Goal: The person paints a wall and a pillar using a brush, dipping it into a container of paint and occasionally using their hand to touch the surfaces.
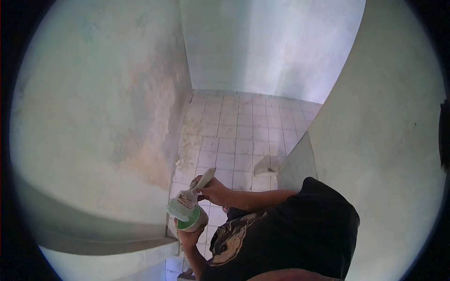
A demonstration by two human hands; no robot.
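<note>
My right hand (213,191) is closed round the lower handle of a wide, pale paintbrush (183,207). Light green paint coats its bristles, which hang over the mouth of a small paint cup (201,220). Beneath, my left hand (188,238) grips the cup from its lower side, fingers wrapped against the wall. Green paint shows inside it. The brush covers part of the rim, and the cup hides some of my left fingers. White smears of paint mark the fingertips of my right hand.
A wall with peeling, stained patches (154,117) stands close on the left. Square white tiles (243,145) cover the dirty floor. A pale low block (266,172) lies near the right wall (389,154). A ledge (117,255) juts out at lower left.
</note>
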